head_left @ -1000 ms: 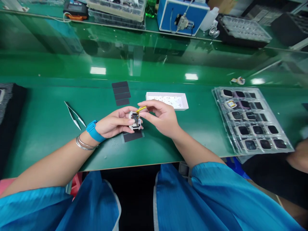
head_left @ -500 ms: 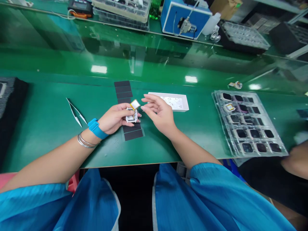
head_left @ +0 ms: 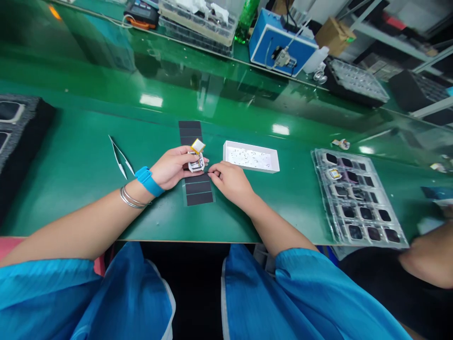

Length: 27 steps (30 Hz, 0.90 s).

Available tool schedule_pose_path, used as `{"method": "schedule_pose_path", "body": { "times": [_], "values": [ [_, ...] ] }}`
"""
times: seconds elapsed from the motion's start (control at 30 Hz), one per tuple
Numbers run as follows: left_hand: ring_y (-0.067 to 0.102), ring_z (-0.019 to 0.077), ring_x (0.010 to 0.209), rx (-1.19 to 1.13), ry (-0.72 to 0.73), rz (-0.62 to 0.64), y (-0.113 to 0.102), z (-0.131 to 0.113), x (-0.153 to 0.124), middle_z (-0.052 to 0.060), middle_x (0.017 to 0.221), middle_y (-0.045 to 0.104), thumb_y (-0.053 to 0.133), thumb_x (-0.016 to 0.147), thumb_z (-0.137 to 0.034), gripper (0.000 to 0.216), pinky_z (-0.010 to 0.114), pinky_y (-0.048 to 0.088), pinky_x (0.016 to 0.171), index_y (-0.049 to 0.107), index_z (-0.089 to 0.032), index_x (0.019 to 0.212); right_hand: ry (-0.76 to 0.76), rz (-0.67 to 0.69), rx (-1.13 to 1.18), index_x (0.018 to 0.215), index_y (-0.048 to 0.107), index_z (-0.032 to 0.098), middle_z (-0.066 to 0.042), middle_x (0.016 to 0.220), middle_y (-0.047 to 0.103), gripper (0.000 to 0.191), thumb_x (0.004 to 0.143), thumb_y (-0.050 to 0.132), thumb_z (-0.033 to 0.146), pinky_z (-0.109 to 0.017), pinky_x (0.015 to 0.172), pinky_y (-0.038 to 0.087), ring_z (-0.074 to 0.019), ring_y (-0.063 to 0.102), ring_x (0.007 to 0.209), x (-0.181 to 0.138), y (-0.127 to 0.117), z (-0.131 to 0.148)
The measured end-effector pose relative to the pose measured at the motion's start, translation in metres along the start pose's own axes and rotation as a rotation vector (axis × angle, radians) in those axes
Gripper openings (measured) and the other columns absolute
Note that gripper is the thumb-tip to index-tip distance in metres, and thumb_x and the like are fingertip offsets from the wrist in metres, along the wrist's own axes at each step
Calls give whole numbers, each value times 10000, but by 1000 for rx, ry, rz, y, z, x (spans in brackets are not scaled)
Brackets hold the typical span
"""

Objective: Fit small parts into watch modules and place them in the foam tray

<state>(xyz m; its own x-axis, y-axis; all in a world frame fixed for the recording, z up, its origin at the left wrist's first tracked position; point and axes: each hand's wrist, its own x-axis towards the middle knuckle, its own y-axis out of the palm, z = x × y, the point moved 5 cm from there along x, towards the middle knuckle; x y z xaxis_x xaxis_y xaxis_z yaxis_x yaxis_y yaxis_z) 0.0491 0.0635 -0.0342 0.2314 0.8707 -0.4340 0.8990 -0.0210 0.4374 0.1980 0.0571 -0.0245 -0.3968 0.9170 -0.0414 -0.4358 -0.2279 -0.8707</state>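
Observation:
My left hand [head_left: 173,166] grips a small white watch body [head_left: 196,163] with its circuit board showing. A yellow-edged battery [head_left: 197,145] stands up from its top. My right hand [head_left: 230,182] rests on the green table just right of it, fingers curled, with the fingertips at the edge of the strip of dark adhesive pads [head_left: 197,186]. Whether those fingers pinch a pad is too small to tell. More dark pads [head_left: 190,131] lie behind the watch body.
Tweezers [head_left: 120,156] lie to the left. A white shallow box [head_left: 251,157] with tiny parts sits to the right. A clear tray [head_left: 357,198] of watch bodies is at far right, near another person's arm [head_left: 424,257]. A black foam tray [head_left: 14,127] lies far left.
My right hand let go of the yellow battery tab and dropped to the table by the dark pads. The battery now stands up from the watch body. The camera view shifted.

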Motion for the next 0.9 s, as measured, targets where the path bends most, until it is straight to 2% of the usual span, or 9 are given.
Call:
{"method": "schedule_pose_path", "body": {
  "times": [0.37, 0.57, 0.67, 0.77, 0.9],
  "values": [
    [677, 177, 746, 35, -6, -7, 1, 0, -1, 118, 876, 710, 669, 767, -96, 84, 346, 578, 760, 626, -108, 838, 80, -25, 61, 893, 712, 167, -30, 783, 666, 98, 842, 628, 175, -279, 687, 416, -141, 563, 658, 3, 1, -2],
    [679, 177, 753, 29, -8, -8, 1, -1, -1, 120, 888, 710, 641, 796, -88, 64, 369, 577, 794, 618, -108, 853, 119, 6, 117, 774, 673, 177, -12, 709, 665, 104, 847, 600, 193, -272, 643, 392, -146, 563, 631, 6, 3, -2],
    [683, 188, 771, 35, -3, -13, 1, -1, -1, 119, 881, 708, 667, 778, -91, 85, 410, 568, 840, 618, -109, 845, 106, 11, 17, 812, 651, 180, -32, 779, 668, 123, 878, 549, 192, -282, 647, 374, -170, 575, 696, 6, 3, 2],
    [685, 188, 796, 33, 4, -19, 2, -1, -1, 111, 879, 708, 652, 784, -87, 83, 396, 571, 835, 621, -108, 857, 71, 29, -80, 876, 615, 184, -59, 883, 663, 126, 921, 498, 199, -290, 639, 347, -194, 577, 774, 5, 5, 4],
    [681, 187, 788, 23, 9, -36, 1, -2, -2, 107, 862, 702, 629, 789, -70, 100, 379, 577, 800, 620, -102, 884, -8, 80, -65, 927, 548, 192, -68, 963, 639, 97, 953, 456, 211, -290, 643, 337, -199, 565, 820, -1, 5, 5]
  ]
}}
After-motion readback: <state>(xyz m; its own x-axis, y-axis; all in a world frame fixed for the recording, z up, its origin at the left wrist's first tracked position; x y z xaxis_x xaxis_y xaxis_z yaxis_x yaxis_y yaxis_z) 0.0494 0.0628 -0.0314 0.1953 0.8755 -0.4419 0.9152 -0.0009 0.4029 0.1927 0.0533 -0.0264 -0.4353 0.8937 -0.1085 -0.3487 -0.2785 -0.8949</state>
